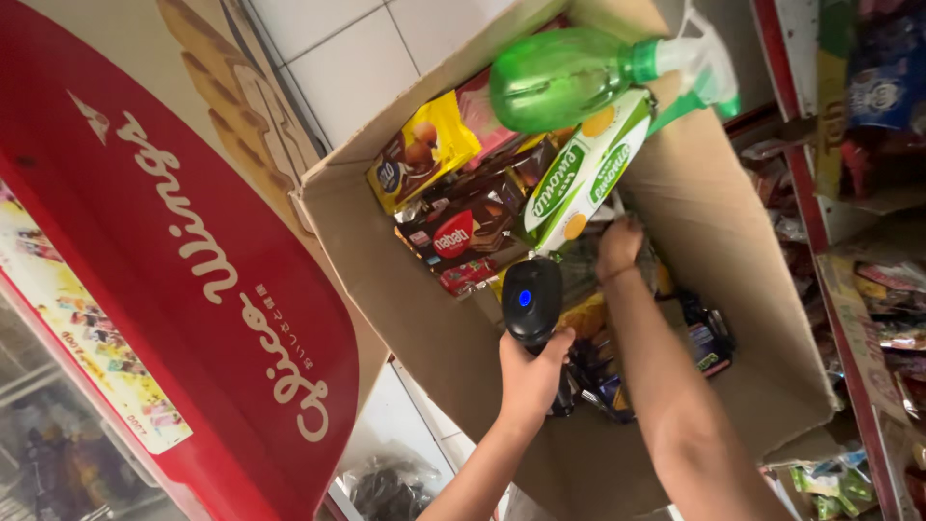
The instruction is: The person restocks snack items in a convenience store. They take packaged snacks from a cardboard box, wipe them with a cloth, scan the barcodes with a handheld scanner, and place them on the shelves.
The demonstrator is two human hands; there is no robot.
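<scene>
Two hands work in a cardboard box (733, 251); left hand (529, 378) fingers wrap a black scanner (531, 301); right hand (617, 247) grasps snack packets (579, 275), fingers hidden.

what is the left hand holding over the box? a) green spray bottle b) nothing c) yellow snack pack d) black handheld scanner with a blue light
d: the left hand grips a black handheld scanner with a blue light, above the cardboard box.

Both forearms are bare, without sleeves. The right hand (618, 247), nearest the cardboard box (743, 289), wears a thin band at its wrist.
</scene>
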